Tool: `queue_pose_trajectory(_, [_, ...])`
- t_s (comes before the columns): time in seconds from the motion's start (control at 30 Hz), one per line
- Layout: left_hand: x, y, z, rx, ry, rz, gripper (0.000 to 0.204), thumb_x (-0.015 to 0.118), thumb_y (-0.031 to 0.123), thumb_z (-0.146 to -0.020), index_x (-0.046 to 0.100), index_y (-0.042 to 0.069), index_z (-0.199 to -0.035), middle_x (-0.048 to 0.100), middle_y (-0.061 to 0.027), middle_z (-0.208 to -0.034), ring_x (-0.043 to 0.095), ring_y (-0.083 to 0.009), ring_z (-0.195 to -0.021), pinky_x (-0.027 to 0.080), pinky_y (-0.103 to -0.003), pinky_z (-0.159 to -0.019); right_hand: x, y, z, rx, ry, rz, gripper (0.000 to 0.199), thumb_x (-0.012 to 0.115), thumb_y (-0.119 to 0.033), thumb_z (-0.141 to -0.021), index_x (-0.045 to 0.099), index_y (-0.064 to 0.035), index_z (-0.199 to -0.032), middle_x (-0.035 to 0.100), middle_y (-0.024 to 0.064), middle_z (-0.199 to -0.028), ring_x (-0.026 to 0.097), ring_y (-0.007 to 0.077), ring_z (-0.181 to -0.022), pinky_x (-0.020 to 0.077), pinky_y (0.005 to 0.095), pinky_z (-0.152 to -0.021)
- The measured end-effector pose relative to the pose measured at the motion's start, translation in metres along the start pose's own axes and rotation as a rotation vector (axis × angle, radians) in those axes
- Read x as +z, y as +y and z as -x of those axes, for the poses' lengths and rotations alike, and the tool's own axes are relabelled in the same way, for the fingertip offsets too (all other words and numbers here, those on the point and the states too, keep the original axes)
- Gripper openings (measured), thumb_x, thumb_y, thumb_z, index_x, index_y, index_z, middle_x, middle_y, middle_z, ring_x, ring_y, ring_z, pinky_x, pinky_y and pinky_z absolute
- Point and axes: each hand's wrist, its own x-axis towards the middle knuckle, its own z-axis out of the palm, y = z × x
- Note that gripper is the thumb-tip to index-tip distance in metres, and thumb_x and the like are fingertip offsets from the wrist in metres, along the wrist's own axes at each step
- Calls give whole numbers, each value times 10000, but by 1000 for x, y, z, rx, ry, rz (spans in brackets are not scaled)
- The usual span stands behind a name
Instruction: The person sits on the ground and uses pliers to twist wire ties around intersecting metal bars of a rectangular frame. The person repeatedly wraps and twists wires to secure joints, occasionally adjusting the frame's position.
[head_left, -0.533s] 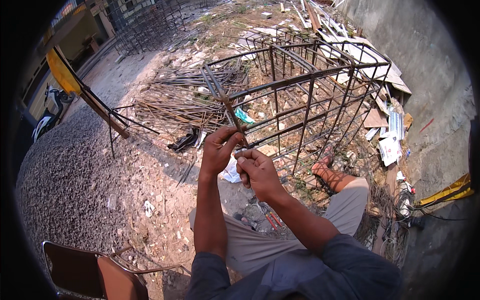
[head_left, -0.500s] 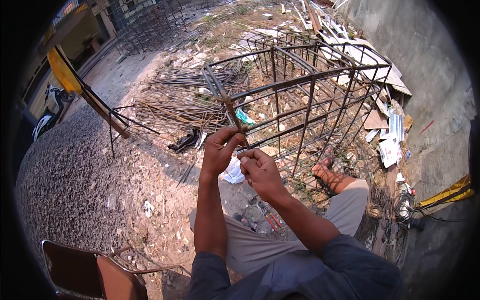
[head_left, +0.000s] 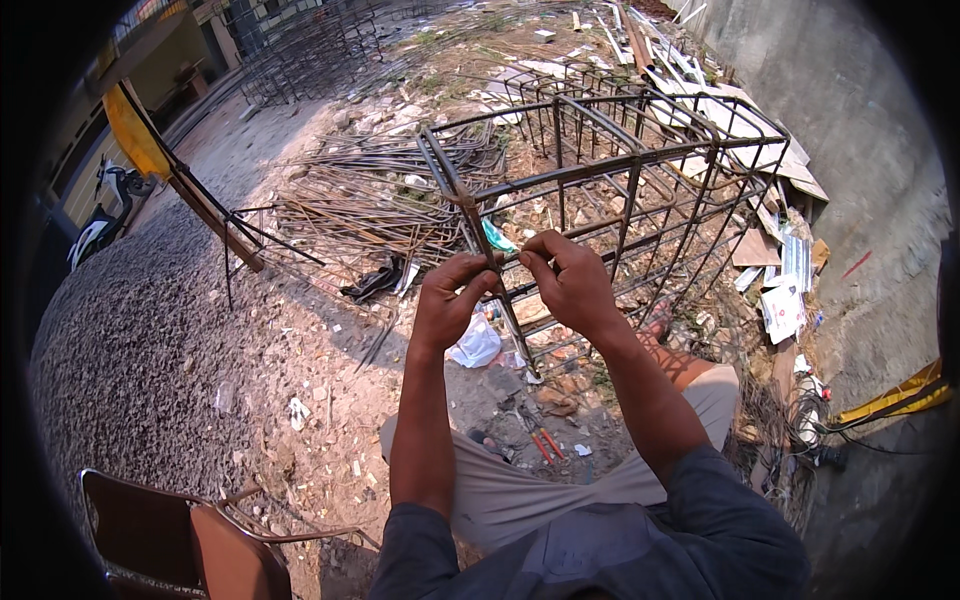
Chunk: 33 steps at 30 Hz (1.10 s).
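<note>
Sitting low over dusty ground, the person is bending grey-trousered knees [head_left: 520,490] toward the work, with a brown chair with a metal frame [head_left: 190,530] standing at the near left and two small red-handled tools [head_left: 545,445] lying on the dirt just ahead of the legs. Rising from there, both forearms are meeting at the near corner of a rusty steel rebar cage [head_left: 640,190], which is lying on its side directly in front. The left hand [head_left: 450,300] is pinching its fingertips together beside the slanting corner bar [head_left: 480,240], and the right hand [head_left: 570,280] is doing the same from the other side; each grip is pressed on what seems to be a thin tie wire, too fine to make out. Doing this well probably means keeping both pinches close to the bar crossing and pulling evenly, so the wire is seating snugly without slipping. A white plastic bag [head_left: 478,345] is lying under the hands. Further off, a heap of loose rebar rods [head_left: 360,200] is spreading across the ground, and a parked scooter [head_left: 100,215] is standing at the far left.
</note>
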Motion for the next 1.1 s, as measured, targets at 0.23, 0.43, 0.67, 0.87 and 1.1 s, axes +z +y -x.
queue_pose_trajectory(0.23, [-1, 6, 1, -49, 21, -45, 206, 706, 59, -947, 739, -13, -1136, 678, -51, -951, 673, -131, -889, 541, -276, -777, 50, 4, 34, 284, 126, -149, 144, 680, -152, -945, 602, -35, -915, 659, 165, -765, 658, 361, -696, 474, 437, -603])
queue_pose_trajectory(0.43, [-8, 3, -3, -72, -8, -64, 212, 725, 75, -935, 753, 3, -1132, 699, -55, -1030, 660, -138, -945, 528, -294, -837, 63, -4, 44, 443, -31, -551, 194, 668, -185, -975, 600, -28, -884, 592, 44, -667, 519, 138, -565, 393, 319, -535])
queue_pose_trajectory(0.67, [-16, -7, -6, -96, -59, 73, 224, 695, 40, -956, 734, -4, -1172, 719, -68, -1092, 666, -141, -997, 529, -303, -912, 30, -16, 30, 862, -284, -1197, 154, 632, -187, -1022, 616, -59, -938, 442, -77, -621, 300, 5, -434, 182, 219, -380])
queue_pose_trajectory(0.87, [-13, -4, -4, -61, -54, -3, 261, 685, 59, -973, 712, -5, -1224, 741, -72, -1085, 678, -139, -1009, 541, -290, -909, -2, 9, 25, 800, -392, -1165, 180, 632, -197, -1027, 647, -27, -969, 396, -99, -602, 269, 2, -429, 175, 218, -391])
queue_pose_trajectory(1.1, [-6, -4, -2, -53, -18, 14, 204, 677, 56, -982, 718, -21, -1167, 729, -76, -1074, 677, -140, -989, 536, -286, -891, -6, 65, 11, 181, -443, -586, 244, 664, -272, -1004, 707, -39, -944, 540, -59, -694, 412, 32, -622, 338, 264, -556])
